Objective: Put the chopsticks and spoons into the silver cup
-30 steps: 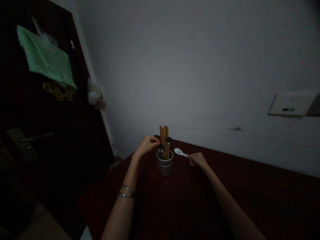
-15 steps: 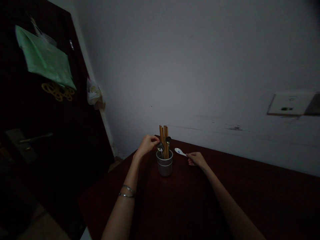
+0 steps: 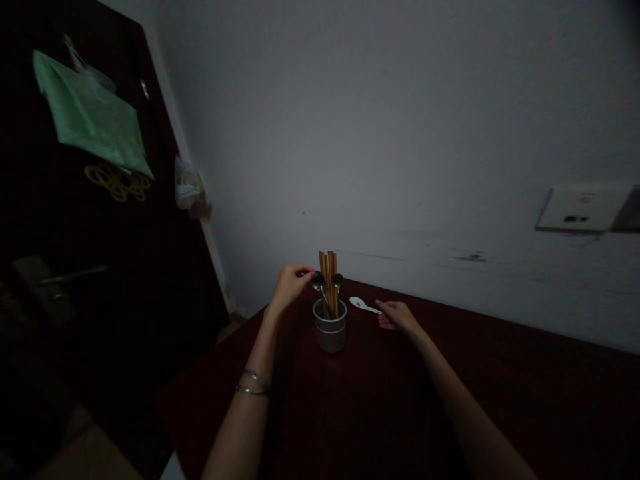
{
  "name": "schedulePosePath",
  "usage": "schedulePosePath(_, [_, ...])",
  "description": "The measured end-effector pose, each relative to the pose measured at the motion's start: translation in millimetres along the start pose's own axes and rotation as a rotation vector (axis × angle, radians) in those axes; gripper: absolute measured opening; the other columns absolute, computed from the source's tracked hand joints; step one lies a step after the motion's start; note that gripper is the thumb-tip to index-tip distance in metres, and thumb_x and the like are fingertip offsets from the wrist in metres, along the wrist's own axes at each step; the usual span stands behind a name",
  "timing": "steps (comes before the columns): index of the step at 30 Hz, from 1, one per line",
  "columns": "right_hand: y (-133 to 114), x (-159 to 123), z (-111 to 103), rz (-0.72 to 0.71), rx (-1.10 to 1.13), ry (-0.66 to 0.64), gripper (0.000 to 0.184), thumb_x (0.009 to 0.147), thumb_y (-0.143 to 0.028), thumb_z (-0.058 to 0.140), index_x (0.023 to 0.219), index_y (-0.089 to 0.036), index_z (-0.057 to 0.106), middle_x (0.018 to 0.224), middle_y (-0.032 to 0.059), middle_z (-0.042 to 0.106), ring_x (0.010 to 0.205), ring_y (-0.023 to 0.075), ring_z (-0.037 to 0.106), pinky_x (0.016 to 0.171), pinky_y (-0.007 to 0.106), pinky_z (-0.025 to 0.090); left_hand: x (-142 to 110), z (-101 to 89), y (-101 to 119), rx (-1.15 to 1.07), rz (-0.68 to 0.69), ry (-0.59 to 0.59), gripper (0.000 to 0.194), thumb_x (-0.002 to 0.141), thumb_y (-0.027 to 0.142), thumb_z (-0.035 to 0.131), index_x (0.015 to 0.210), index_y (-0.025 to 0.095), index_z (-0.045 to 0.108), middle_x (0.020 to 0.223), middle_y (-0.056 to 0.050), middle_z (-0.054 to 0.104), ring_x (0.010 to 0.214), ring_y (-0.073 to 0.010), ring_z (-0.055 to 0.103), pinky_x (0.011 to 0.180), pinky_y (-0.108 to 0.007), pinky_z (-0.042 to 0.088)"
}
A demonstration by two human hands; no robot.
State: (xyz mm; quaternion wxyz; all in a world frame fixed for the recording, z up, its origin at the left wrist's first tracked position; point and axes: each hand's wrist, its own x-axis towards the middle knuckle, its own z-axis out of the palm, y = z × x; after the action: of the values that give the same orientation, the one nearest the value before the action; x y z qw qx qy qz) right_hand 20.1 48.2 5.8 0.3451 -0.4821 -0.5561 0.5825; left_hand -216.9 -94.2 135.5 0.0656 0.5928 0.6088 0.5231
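A grey cylindrical holder (image 3: pixel 331 335) stands upright on the dark red table, with several wooden chopsticks (image 3: pixel 329 277) in it. Thumb and fingers of my left hand (image 3: pixel 294 285) pinch the bowl of a metal spoon (image 3: pixel 319 283), whose handle still slants down into the holder. Another metal spoon (image 3: pixel 337 281) leans bowl-up at the right of the chopsticks. On the table right of the holder lies a white soup spoon (image 3: pixel 361 305) with a blue mark in its bowl. My right hand (image 3: pixel 396 315) is at its handle end, fingers slightly apart around it.
The dark red table (image 3: pixel 490 353) meets a grey wall (image 3: pixel 380 153) at the back. A wall socket (image 3: pixel 575 208) is at the right. At the left is a dark door (image 3: pixel 60 227) with a green cloth (image 3: pixel 95 113) and a lever handle (image 3: pixel 75 275); a plastic bag (image 3: pixel 188 188) hangs beside it.
My left hand has risen slightly, drawing the metal spoon upward, so more of its handle shows. My right hand's fingers have loosened and shifted right, baring more of the white spoon's handle.
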Motion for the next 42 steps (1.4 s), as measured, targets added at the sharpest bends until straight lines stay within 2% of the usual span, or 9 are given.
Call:
schedulePosePath(6, [-25,-3,-19,-0.124,-0.221,0.154,0.019,0.080,-0.033,0.051,0.073,-0.016,0.055,0.049,0.0005,0.058,0.042,0.0109,0.057,0.046,0.020,0.050,0,-14.3,11,-0.077,0.047,0.114,0.020,0.069,0.029,0.059,0.075,0.013,0.069,0.062,-0.003,0.064,0.047,-0.0092,0.051,0.045,-0.020,0.039])
schedulePosePath(10, [-46,-14,-28,-0.209,-0.414,0.176,0.019,0.080,-0.029,0.046,0.071,-0.015,0.056,0.053,0.0037,0.061,0.044,0.0122,0.058,0.046,0.020,0.047,-3,-23.1,25,-0.084,0.061,0.213,0.020,0.070,0.030,0.060,0.076,0.012,0.068,0.058,-0.001,0.063,0.042,-0.0076,0.048,0.042,-0.019,0.037])
schedulePosePath(14, [-72,-34,-27,-0.328,-0.615,0.208,0.020,0.076,-0.026,0.048,0.072,-0.013,0.062,0.050,0.0038,0.061,0.047,0.0132,0.059,0.049,0.020,0.044,-5,-28.6,38,-0.098,0.081,0.299,0.019,0.070,0.029,0.060,0.076,0.013,0.068,0.055,-0.001,0.061,0.042,-0.0072,0.048,0.039,-0.018,0.035])
schedulePosePath(17, [-95,-55,-18,-0.431,-0.615,0.195,0.023,0.076,-0.028,0.050,0.075,-0.012,0.065,0.049,0.0036,0.060,0.048,0.0136,0.059,0.048,0.021,0.042,-7,-30.3,47,-0.137,0.107,0.356,0.018,0.069,0.029,0.062,0.076,0.013,0.068,0.051,0.000,0.058,0.041,-0.0069,0.047,0.037,-0.017,0.034])
schedulePosePath(24, [-139,-114,10,-0.540,-0.170,-0.333,0.032,0.074,-0.040,0.058,0.089,-0.013,0.065,0.082,0.0084,0.067,0.070,0.0143,0.063,0.063,0.026,0.051,-11,-22.7,66,-0.324,0.115,0.363,0.018,0.068,0.029,0.065,0.074,0.012,0.067,0.048,0.002,0.055,0.037,-0.0053,0.043,0.034,-0.017,0.031])
schedulePosePath(27, [-146,-132,15,-0.509,-0.203,-0.559,0.035,0.073,-0.040,0.062,0.099,-0.017,0.064,0.087,0.0068,0.068,0.072,0.0133,0.062,0.064,0.026,0.051,-13,-17.6,72,-0.380,0.132,0.370,0.016,0.068,0.028,0.065,0.073,0.013,0.066,0.049,0.002,0.055,0.036,-0.0052,0.043,0.034,-0.017,0.031])
schedulePosePath(30, [-148,-140,15,-0.498,-0.266,-0.672,0.034,0.070,-0.038,0.065,0.096,-0.016,0.066,0.081,0.0057,0.068,0.071,0.0136,0.062,0.063,0.026,0.052,-14,-14.6,76,-0.409,0.151,0.366,0.016,0.068,0.028,0.065,0.074,0.013,0.066,0.047,0.003,0.053,0.036,-0.0056,0.043,0.034,-0.018,0.031])
schedulePosePath(35, [-149,-138,8,-0.488,-0.223,-0.544,0.030,0.071,-0.039,0.063,0.086,-0.014,0.066,0.072,0.0066,0.066,0.062,0.0131,0.062,0.056,0.026,0.052,-15,-16.0,77,-0.440,0.126,0.335,0.016,0.067,0.029,0.066,0.072,0.014,0.065,0.049,0.002,0.054,0.036,-0.0057,0.043,0.033,-0.018,0.031])
schedulePosePath(42, [-149,-125,-27,-0.591,-0.157,-0.291,0.044,0.071,-0.046,0.060,0.099,-0.011,0.063,0.073,0.0091,0.064,0.059,0.0143,0.060,0.052,0.026,0.049,-19,-19.5,79,-0.406,0.131,0.170,0.024,0.070,0.038,0.063,0.078,0.016,0.067,0.049,0.001,0.054,0.038,-0.0059,0.043,0.037,-0.019,0.033])
